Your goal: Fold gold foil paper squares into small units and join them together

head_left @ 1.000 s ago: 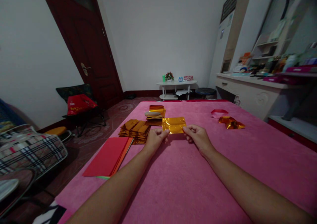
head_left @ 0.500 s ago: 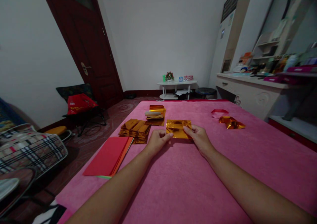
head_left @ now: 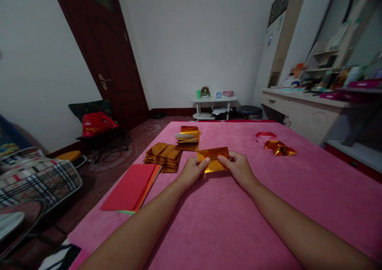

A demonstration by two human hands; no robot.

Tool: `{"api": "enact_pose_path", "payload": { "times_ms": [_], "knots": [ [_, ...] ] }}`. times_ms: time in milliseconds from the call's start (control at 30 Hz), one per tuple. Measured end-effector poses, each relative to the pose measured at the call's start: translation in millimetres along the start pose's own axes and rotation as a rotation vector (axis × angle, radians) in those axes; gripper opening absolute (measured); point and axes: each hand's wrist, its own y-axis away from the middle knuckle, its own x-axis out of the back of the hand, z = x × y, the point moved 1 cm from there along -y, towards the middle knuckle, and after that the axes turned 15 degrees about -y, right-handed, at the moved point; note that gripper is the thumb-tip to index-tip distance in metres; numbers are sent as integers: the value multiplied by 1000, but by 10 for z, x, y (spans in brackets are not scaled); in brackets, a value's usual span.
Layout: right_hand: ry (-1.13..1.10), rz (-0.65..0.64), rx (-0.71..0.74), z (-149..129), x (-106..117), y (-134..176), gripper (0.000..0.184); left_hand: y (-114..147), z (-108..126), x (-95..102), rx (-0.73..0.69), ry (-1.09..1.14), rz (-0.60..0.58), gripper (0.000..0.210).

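Observation:
A shiny gold foil paper sheet (head_left: 214, 165), creased across, is held between my two hands over the pink cloth. My left hand (head_left: 192, 169) pinches its left end, thumb on top. On the right end, my right hand (head_left: 238, 165) grips it the same way; the fingers underneath are mostly hidden. Left of my left hand lies a fanned pile of folded gold foil papers (head_left: 164, 157). Behind that sits a stack of gold foil paper (head_left: 193, 145) with a greyish oblong object (head_left: 184, 136) on top, its kind unclear.
Red and orange paper sheets (head_left: 131, 186) lie at the pink-covered table's (head_left: 227, 222) left edge. A red ribbon loop (head_left: 265, 136) and a crumpled gold foil piece (head_left: 279, 148) rest at the far right. A chair with a red bag (head_left: 98, 124) stands left, beyond the table.
The foil sheet is now lifted and tilted, with its upper part raised. My left hand has taken hold of its left end, and both thumbs press closer to its middle.

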Motion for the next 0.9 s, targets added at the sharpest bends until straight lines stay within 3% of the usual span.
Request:
{"api": "enact_pose_path", "payload": {
  "times_ms": [67, 200, 367, 533, 633, 667, 800, 900],
  "knots": [
    [-56, 34, -42, 4, -16, 21, 37, -6, 30, -23, -46, -59, 87, 47],
    [-151, 49, -194, 43, -181, 116, 45, 12, 114, -73, -132, -220, 389, 43],
    [-176, 37, -203, 70, -453, 215, 48, 71, 219, -144, -188, -220, 363, 47],
    [-230, 223, -54, 31, -270, 95, 47, 65, 211, -104, -154, -122, 442, 39],
    [-308, 382, 55, -31, -62, -2, 43, 41, 148, -86, -98, -85, 395, 40],
    [-321, 379, 61, -56, -22, -21, 42, 35, 129, -91, -88, -74, 363, 41],
    [-304, 121, 8, -145, -37, -22, 36, 33, 85, -151, -88, -28, 213, 40],
    [-189, 81, 45, -163, -65, 2, 32, 38, 85, -169, -89, -3, 81, 39]
  ]
}}
